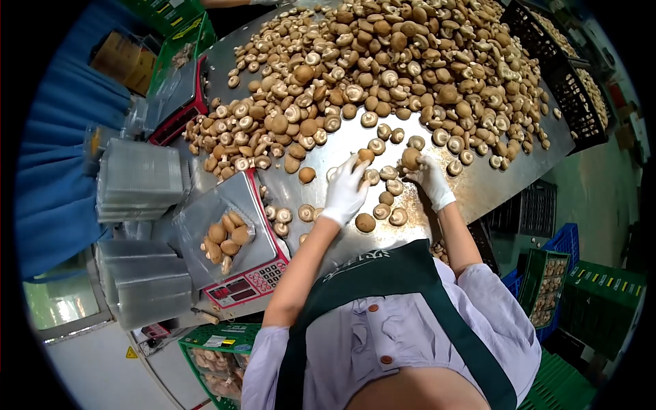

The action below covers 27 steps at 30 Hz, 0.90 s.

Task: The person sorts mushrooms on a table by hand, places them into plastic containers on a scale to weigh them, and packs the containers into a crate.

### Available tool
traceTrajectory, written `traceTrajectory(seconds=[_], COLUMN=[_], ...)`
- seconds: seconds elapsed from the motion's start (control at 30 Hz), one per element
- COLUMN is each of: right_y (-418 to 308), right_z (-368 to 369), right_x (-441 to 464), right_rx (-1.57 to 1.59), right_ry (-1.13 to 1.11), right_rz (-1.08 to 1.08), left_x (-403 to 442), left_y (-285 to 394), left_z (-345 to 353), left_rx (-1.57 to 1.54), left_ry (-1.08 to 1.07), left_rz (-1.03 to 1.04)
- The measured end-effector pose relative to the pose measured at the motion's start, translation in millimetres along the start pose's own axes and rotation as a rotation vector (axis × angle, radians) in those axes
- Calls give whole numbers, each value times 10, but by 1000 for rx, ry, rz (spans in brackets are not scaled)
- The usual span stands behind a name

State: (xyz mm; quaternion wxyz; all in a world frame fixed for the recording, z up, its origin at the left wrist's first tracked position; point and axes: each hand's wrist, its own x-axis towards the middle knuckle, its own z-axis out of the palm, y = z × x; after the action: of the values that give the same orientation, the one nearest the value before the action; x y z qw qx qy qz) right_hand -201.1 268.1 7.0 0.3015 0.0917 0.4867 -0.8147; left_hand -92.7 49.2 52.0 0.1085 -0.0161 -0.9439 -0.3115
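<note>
My left hand point(346, 192), in a white glove, reaches over the metal table with its fingertips closed against a brown shiitake mushroom point(366, 156). Another mushroom point(372, 177) lies beside its thumb. Also gloved, my right hand point(433, 180) grips a larger shiitake mushroom point(411, 158) between thumb and fingers. Several loose mushrooms point(394, 186) are scattered between the two hands, some with stems up. Beyond them spreads a big heap of mushrooms point(437, 61). To the left, a clear tray of mushrooms point(227, 239) rests on a red-edged digital scale point(251, 279).
Stacks of clear plastic trays point(140, 179) stand at the left, near a second scale point(179, 102). Black crates point(572, 102) of mushrooms line the far right edge. Green crates point(605, 297) sit low at the right. Another green crate point(205, 335) holds packed mushrooms below the table.
</note>
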Motion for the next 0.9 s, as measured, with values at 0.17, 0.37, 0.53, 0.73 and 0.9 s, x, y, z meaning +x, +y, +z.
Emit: traceTrajectory(seconds=[0.17, 0.37, 0.53, 0.73, 0.9], right_y=[29, -112, -272, -671, -376], right_z=[-282, -143, 236, 864, 1180], right_x=[-13, -33, 123, 694, 1306], right_rx=[88, 122, -46, -967, -1712], right_ry=[-12, -80, -40, 41, 58], right_rz=[25, 56, 5, -307, -593], left_x=[561, 406, -129, -704, -906], left_y=[-66, -160, -182, -164, -241], left_z=[502, 437, 269, 173, 38], left_rx=[253, 239, 356, 389, 317], left_ry=[-177, -212, -20, 53, 36], left_rz=[39, -17, 73, -66, -74])
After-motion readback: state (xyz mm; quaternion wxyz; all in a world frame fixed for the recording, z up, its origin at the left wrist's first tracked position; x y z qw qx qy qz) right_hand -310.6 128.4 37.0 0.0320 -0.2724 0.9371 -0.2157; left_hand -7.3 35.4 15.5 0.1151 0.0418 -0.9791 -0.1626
